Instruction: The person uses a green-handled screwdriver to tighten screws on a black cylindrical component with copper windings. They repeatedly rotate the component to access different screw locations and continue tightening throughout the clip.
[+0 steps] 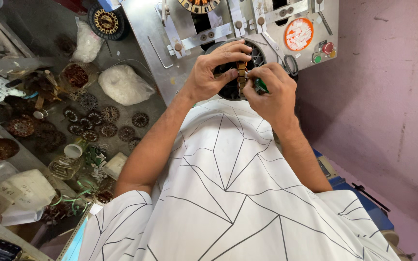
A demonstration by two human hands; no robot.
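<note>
The left hand (216, 72) grips the round motor stator (238, 72) at the metal machine's (170, 43) near edge while the right hand (272, 92), pinching a green tool (261, 86), could slip and nick the copper winding

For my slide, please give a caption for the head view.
Left hand grips a round motor stator; right hand holds a green tool.

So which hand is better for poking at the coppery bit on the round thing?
Probably the right hand. It pinches a green tool right beside the copper winding. The left hand is busy, wrapped around the dark round stator to steady it.
</note>
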